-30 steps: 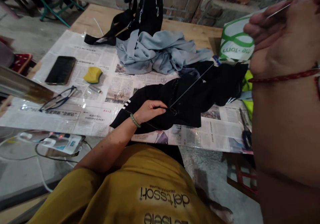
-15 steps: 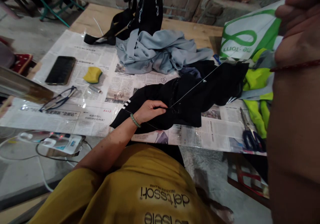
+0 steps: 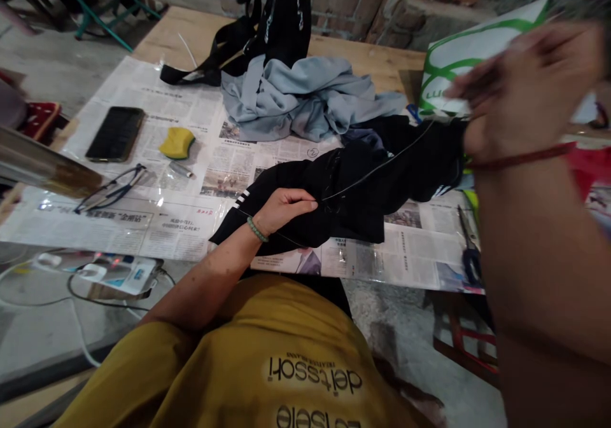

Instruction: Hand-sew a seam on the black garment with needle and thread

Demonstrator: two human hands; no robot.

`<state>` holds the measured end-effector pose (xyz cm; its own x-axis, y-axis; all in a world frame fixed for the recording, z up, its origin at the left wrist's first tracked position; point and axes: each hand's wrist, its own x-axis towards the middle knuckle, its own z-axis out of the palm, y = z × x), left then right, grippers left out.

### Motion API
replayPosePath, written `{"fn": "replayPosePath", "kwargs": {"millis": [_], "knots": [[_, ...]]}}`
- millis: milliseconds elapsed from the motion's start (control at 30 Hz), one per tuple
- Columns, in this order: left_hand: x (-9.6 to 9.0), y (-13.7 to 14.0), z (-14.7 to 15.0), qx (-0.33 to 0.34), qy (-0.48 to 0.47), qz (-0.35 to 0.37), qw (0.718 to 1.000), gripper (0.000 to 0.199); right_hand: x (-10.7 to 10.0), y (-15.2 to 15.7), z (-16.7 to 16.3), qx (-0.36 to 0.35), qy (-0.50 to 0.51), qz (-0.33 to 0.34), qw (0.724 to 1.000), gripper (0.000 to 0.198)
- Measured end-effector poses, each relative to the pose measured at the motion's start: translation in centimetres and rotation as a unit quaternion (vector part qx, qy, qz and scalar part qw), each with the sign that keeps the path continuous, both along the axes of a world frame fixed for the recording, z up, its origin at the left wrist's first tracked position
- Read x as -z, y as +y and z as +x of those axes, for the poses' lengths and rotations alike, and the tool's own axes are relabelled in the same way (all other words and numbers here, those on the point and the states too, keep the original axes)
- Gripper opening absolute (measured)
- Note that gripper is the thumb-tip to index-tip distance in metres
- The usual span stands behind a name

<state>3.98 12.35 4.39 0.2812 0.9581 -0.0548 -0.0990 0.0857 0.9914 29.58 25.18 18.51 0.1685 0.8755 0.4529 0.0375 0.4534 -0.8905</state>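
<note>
My left hand (image 3: 289, 210), with a green bead bracelet at the wrist, pinches the black garment (image 3: 363, 218), which has white stripes at its ends. From beside those fingertips a pale thread (image 3: 382, 162) rises to the right over the cloth, slightly slack. My right hand (image 3: 534, 84) is raised at the upper right, blurred, its fingers drawn together at the thread's far side. Whether a needle is between them I cannot make out. Dark-handled scissors (image 3: 471, 256) lie near the right forearm, partly hidden by it.
Newspaper under clear plastic covers the wooden table (image 3: 157, 40). Grey cloth (image 3: 305, 94) and a black bag (image 3: 286, 21) lie behind. At left are a phone (image 3: 116, 134), yellow sponge (image 3: 176, 143), glasses (image 3: 112, 189) and bottle (image 3: 48, 164). A white-green bag (image 3: 482, 46) stands right.
My right hand has swung left and inward from the right edge, now covering much of the yellow-green cloth. The thread has gone from taut to slightly sagging. My left hand has barely moved.
</note>
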Motion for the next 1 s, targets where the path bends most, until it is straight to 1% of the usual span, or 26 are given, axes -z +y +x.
{"fn": "replayPosePath", "kwargs": {"millis": [33,67,100,133,167,200,233,300,367,400,467,533,633,733,800,867,933,1000], "knots": [[0.0,0.0,0.0,-0.005,-0.002,0.001,1.0,0.021,1.5,-1.4,-1.2,0.0,-0.033,0.006,0.999,0.029],[0.0,0.0,0.0,-0.011,-0.005,0.001,1.0,0.021,3.0,-2.9,-2.3,-0.017,-0.06,-0.006,0.998,0.036],[-0.1,0.0,0.0,-0.015,-0.01,0.0,1.0,0.021,4.6,-4.4,-3.3,-0.05,-0.103,-0.025,0.993,0.033],[-0.1,0.0,0.1,-0.021,-0.017,-0.002,1.0,0.022,6.1,-5.9,-4.1,-0.073,-0.157,-0.033,0.984,0.023],[-0.1,0.1,0.1,-0.026,-0.023,-0.004,0.999,0.022,7.5,-7.4,-4.7,-0.086,-0.213,-0.023,0.973,0.015],[-0.1,0.1,0.1,-0.034,-0.029,-0.006,0.999,0.022,8.6,-8.6,-5.2,-0.103,-0.271,-0.002,0.957,0.016],[-0.1,0.1,0.1,-0.041,-0.034,-0.008,0.999,0.022,9.5,-9.7,-5.4,-0.118,-0.307,0.024,0.944,0.017],[-0.1,0.2,0.2,-0.052,-0.039,-0.01,0.998,0.022,10.7,-11.2,-5.7,-0.154,-0.361,0.059,0.918,0.014],[-0.1,0.2,0.2,-0.058,-0.042,-0.011,0.997,0.022,11.1,-11.8,-5.7,-0.174,-0.385,0.084,0.903,0.021],[-0.2,0.2,0.2,-0.058,-0.045,-0.014,0.997,0.021,11.3,-11.9,-5.6,-0.174,-0.387,0.09,0.901,0.022],[-0.2,0.1,0.2,-0.057,-0.055,-0.026,0.997,0.021,11.5,-11.6,-5.4,-0.162,-0.372,0.077,0.911,0.014],[-0.2,0.1,0.2,-0.055,-0.064,-0.039,0.996,0.02,11.8,-11.1,-5.0,-0.156,-0.333,0.036,0.929,0.005],[-0.2,0.0,0.2,-0.058,-0.07,-0.048,0.995,0.019,12.9,-10.4,-4.5,-0.159,-0.25,-0.035,0.955,0.012],[-0.3,0.1,0.3,-0.061,-0.07,-0.062,0.994,0.018,14.3,-10.3,-4.2,-0.152,-0.176,-0.068,0.97,0.015],[-0.4,0.1,0.4,-0.061,-0.066,-0.069,0.994,0.018,15.1,-10.5,-4.2,-0.144,-0.141,-0.068,0.977,0.016],[-0.4,0.1,0.5,-0.061,-0.066,-0.071,0.993,0.017,15.5,-10.9,-4.3,-0.137,-0.133,-0.052,0.98,0.015],[-0.4,0.1,0.5,-0.063,-0.069,-0.075,0.993,0.016,15.4,-11.4,-4.5,-0.132,-0.159,-0.02,0.978,0.012],[-0.4,0.1,0.5,-0.064,-0.07,-0.076,0.993,0.016,15.0,-11.8,-4.7,-0.122,-0.203,0.019,0.971,0.014]]}}
